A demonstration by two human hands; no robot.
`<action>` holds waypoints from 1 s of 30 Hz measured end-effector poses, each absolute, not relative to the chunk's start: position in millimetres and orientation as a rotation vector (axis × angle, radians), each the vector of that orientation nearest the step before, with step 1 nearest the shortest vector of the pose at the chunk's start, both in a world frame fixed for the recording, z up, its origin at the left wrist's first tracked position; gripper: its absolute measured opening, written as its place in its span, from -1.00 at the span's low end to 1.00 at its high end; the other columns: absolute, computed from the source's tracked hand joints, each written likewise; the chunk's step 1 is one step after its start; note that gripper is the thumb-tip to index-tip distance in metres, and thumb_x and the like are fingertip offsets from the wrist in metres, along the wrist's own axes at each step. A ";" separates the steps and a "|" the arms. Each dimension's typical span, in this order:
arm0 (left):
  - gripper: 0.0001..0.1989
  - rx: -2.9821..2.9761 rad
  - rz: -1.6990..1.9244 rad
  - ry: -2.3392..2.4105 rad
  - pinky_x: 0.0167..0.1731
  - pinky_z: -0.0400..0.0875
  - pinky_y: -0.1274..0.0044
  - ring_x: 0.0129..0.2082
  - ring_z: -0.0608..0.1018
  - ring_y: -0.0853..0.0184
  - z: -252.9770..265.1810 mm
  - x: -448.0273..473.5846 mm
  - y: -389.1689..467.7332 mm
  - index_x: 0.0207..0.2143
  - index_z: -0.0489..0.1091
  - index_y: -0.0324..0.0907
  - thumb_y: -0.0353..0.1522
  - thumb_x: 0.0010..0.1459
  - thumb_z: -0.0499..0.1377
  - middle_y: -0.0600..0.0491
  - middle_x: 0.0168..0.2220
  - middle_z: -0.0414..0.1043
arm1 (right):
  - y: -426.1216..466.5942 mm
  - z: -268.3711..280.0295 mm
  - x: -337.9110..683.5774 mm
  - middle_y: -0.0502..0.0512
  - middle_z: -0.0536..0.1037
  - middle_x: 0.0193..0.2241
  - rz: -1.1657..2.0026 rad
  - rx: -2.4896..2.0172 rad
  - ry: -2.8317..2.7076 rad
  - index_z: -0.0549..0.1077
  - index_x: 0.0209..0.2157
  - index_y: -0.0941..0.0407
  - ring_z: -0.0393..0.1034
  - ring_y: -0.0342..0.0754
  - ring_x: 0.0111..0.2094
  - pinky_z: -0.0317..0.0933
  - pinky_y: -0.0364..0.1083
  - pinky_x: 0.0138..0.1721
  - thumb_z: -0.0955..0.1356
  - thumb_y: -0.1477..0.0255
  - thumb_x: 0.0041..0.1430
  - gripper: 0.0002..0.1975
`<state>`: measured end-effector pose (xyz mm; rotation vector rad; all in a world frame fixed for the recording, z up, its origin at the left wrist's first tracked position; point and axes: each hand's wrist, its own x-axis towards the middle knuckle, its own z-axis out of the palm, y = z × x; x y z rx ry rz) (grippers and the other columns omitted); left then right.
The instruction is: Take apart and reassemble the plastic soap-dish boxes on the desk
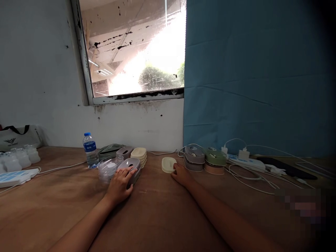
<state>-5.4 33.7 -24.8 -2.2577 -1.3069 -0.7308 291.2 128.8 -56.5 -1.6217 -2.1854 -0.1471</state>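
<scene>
My left hand [120, 183] is on a stack of mauve-grey plastic lids [135, 176], its fingers over the top and its thumb at the near side. My right hand [182, 175] has its bent fingers on the right edge of a cream oval lid [168, 163], which lies flat on the table. Behind the mauve-grey stack stands a pile of cream lids [139, 153]. Clear round plastic containers [107, 168] sit just left of my left hand. Right of my right hand are stacked grey-purple boxes [193, 157] and a green box [215, 156] on an orange-brown one [214, 169].
A water bottle [90, 152] stands at the back left of the brown table [147, 220]. Power strips [18, 177], white cables [252, 177] and a dark flat device [286, 168] lie at the sides. Several translucent bottles [23, 157] and a bag [23, 136] are far left.
</scene>
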 end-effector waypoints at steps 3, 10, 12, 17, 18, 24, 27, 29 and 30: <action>-0.45 -2.272 -0.720 -1.295 -0.01 0.13 0.27 -0.03 0.30 0.16 -24.2 -5.6 33.5 0.05 0.14 -0.07 -0.45 -0.07 0.04 0.00 0.03 0.24 | 128.9 -57.1 291.0 0.11 0.38 -0.14 -0.176 -1.597 -2.186 0.30 -0.10 0.17 0.34 -0.05 -0.21 0.28 0.02 -0.22 0.25 0.39 0.18 -0.74; -0.43 -2.262 -0.698 -1.279 0.04 0.07 0.24 0.02 0.27 0.15 -25.1 -7.4 34.6 0.08 0.10 -0.05 -0.43 -0.04 0.06 0.02 0.04 0.22 | 122.6 -52.7 291.7 0.12 0.37 -0.11 -0.317 -1.483 -2.156 0.30 -0.10 0.16 0.33 -0.04 -0.18 0.26 0.04 -0.19 0.24 0.38 0.18 -0.74; -0.44 -2.258 -0.707 -1.272 0.06 0.06 0.25 0.04 0.25 0.15 -25.1 -7.9 34.4 0.08 0.11 -0.06 -0.43 -0.04 0.06 0.01 0.05 0.21 | 119.4 -49.4 291.8 0.12 0.35 -0.10 -0.353 -1.433 -2.157 0.30 -0.10 0.16 0.30 -0.01 -0.14 0.22 0.07 -0.15 0.25 0.37 0.17 -0.73; -0.45 -2.246 -0.699 -1.276 0.07 0.05 0.26 0.06 0.23 0.16 -24.5 -7.8 32.7 0.08 0.09 -0.07 -0.40 -0.02 0.07 0.00 0.07 0.18 | 116.9 -37.0 298.5 0.20 0.21 0.04 -0.449 -1.414 -2.050 0.31 -0.14 0.18 0.06 0.08 0.06 -0.07 0.05 0.08 0.28 0.55 0.01 -0.69; -0.45 -2.245 -0.697 -1.273 0.07 0.05 0.26 0.06 0.22 0.15 -24.5 -7.4 32.4 0.09 0.08 -0.08 -0.38 -0.01 0.07 0.00 0.07 0.17 | 117.8 -34.0 302.5 0.21 0.19 0.06 -0.467 -1.428 -2.010 0.30 -0.13 0.17 0.02 0.09 0.08 -0.13 0.05 0.10 0.26 0.58 -0.02 -0.66; -0.42 -2.195 -0.769 -1.204 0.11 -0.02 0.26 0.14 0.10 0.13 -25.0 -5.1 30.9 0.14 -0.06 -0.17 -0.32 0.07 0.03 -0.05 0.12 0.11 | 129.2 -23.7 343.6 0.32 0.05 0.14 -0.530 -1.570 -1.770 0.09 0.05 0.25 -0.21 0.24 0.16 -0.32 0.23 0.10 0.23 0.55 -0.07 -0.43; -0.44 -2.167 -0.807 -1.177 0.12 -0.04 0.27 0.16 0.06 0.15 -24.7 -4.3 29.8 0.15 -0.11 -0.21 -0.31 0.11 -0.01 -0.08 0.11 0.11 | 135.8 -26.2 361.2 0.34 0.14 0.09 -0.516 -1.611 -1.773 0.09 0.07 0.27 -0.14 0.26 0.14 -0.32 0.21 0.12 0.27 0.50 -0.10 -0.38; -0.46 -2.159 -0.820 -1.165 0.12 -0.06 0.27 0.17 0.06 0.16 -24.1 -3.9 28.5 0.14 -0.11 -0.20 -0.32 0.13 -0.03 -0.07 0.12 0.11 | 138.4 -28.4 367.6 0.28 0.21 0.07 -0.495 -1.606 -1.825 0.12 0.06 0.22 -0.04 0.21 0.12 -0.24 0.16 0.12 0.27 0.49 -0.08 -0.40; -0.47 -2.155 -0.826 -1.159 0.12 -0.06 0.27 0.17 0.06 0.16 -23.7 -3.9 27.6 0.14 -0.11 -0.20 -0.33 0.13 -0.04 -0.07 0.12 0.11 | 138.9 -29.1 369.3 0.25 0.22 0.07 -0.486 -1.596 -1.854 0.13 0.07 0.19 -0.01 0.19 0.11 -0.20 0.14 0.12 0.27 0.49 -0.07 -0.41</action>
